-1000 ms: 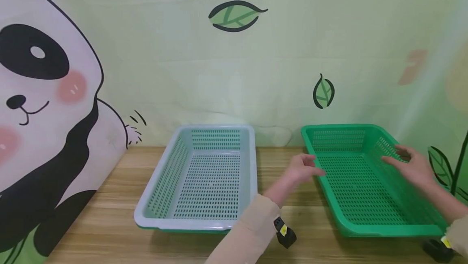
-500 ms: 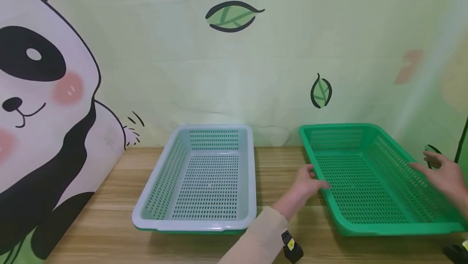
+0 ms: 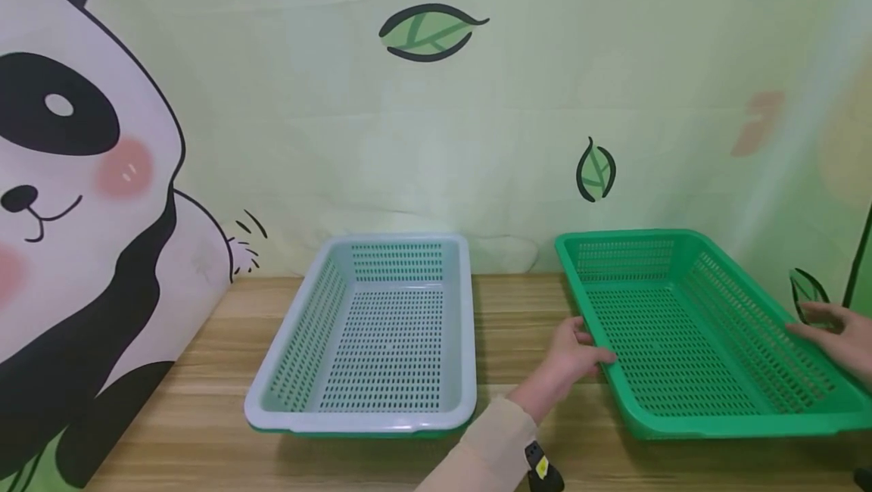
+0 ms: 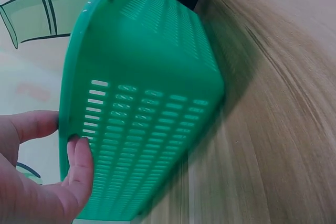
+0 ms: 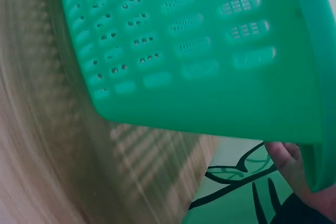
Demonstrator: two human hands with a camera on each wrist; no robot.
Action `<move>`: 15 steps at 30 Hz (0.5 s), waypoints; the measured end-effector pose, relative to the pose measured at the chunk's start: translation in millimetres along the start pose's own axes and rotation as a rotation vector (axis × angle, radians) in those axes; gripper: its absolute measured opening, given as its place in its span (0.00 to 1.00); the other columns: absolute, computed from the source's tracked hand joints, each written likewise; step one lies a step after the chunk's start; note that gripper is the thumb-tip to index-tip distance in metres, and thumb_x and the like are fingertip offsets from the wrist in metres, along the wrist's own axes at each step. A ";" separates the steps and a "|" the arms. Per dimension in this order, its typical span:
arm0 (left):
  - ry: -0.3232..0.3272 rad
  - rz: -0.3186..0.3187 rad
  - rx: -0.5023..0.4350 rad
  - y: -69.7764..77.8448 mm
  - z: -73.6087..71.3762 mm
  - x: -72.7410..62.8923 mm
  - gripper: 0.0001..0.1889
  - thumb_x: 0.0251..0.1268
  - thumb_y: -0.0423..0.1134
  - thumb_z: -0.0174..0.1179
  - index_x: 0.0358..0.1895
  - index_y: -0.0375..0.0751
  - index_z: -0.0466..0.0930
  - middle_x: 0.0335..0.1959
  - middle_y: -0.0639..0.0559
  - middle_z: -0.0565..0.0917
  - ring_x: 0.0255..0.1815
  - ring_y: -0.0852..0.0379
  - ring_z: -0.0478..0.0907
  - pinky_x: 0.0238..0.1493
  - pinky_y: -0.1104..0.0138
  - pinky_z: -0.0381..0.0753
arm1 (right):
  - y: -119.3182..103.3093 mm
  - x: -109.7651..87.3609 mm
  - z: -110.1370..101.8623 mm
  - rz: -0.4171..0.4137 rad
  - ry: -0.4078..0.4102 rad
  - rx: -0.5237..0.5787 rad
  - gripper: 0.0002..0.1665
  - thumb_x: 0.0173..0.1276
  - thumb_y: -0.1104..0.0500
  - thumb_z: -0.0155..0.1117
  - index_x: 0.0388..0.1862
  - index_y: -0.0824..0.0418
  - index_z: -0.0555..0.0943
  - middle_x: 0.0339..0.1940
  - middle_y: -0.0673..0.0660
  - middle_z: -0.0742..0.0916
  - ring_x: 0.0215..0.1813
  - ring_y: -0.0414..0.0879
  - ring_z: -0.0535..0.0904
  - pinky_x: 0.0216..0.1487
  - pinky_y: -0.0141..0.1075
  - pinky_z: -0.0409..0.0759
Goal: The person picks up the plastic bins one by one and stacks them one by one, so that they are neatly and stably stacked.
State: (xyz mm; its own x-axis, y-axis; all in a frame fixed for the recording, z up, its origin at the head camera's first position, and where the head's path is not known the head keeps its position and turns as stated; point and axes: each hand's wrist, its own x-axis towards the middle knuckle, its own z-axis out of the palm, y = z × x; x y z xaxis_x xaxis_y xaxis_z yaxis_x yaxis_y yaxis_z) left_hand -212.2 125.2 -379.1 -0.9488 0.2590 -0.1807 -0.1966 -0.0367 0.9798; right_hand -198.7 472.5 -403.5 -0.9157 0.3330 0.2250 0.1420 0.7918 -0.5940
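A green plastic basket [image 3: 671,425] with slotted walls stands on the table at the right of the head view. My left hand [image 3: 572,354] pinches its left rim. In the left wrist view, the thumb of my left hand [image 4: 47,171] lies at the rim while bent fingers press the outer wall just under it. My right hand [image 3: 834,337] is at the opposite rim, thumb over the edge and fingers fairly straight outside it. The right wrist view is mostly filled by the basket's perforated side [image 5: 210,98]; part of a hand shows behind its lower corner.
Left of the green basket stands a pale blue-white basket [image 3: 371,421], with green showing under its rim. Both stand on a wood-grain table [image 3: 518,303]. A backdrop [image 3: 327,136] printed with a panda and leaves hangs close behind.
My left hand has come down and nearer along the green basket's left rim and taken hold there. My right hand has moved from over the basket outward to its right rim.
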 end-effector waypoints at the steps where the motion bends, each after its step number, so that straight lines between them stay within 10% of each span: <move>1: 0.001 -0.002 -0.001 -0.5 -0.1 0.3 0.30 0.46 0.20 0.62 0.56 0.34 0.66 0.37 0.47 0.74 0.35 0.52 0.75 0.41 0.57 0.79 | 1.3 -0.3 0.3 -0.012 -0.006 -0.004 0.34 0.69 0.56 0.48 0.61 0.83 0.54 0.52 0.84 0.64 0.49 0.75 0.61 0.42 0.59 0.67; 15: -0.003 0.014 0.017 -2.6 -1.2 1.8 0.32 0.45 0.20 0.63 0.58 0.34 0.66 0.34 0.49 0.73 0.33 0.55 0.74 0.37 0.61 0.80 | 1.8 -0.8 0.3 -0.039 -0.042 -0.044 0.27 0.67 0.62 0.50 0.56 0.84 0.60 0.49 0.83 0.65 0.48 0.73 0.62 0.40 0.58 0.67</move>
State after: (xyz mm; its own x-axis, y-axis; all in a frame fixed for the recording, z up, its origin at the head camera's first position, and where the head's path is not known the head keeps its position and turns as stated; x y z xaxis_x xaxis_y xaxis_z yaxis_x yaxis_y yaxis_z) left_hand -213.6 124.6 -382.1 -0.9507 0.2618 -0.1663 -0.1786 -0.0238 0.9836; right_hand -197.9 473.5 -405.0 -0.9356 0.2808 0.2139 0.1219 0.8257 -0.5508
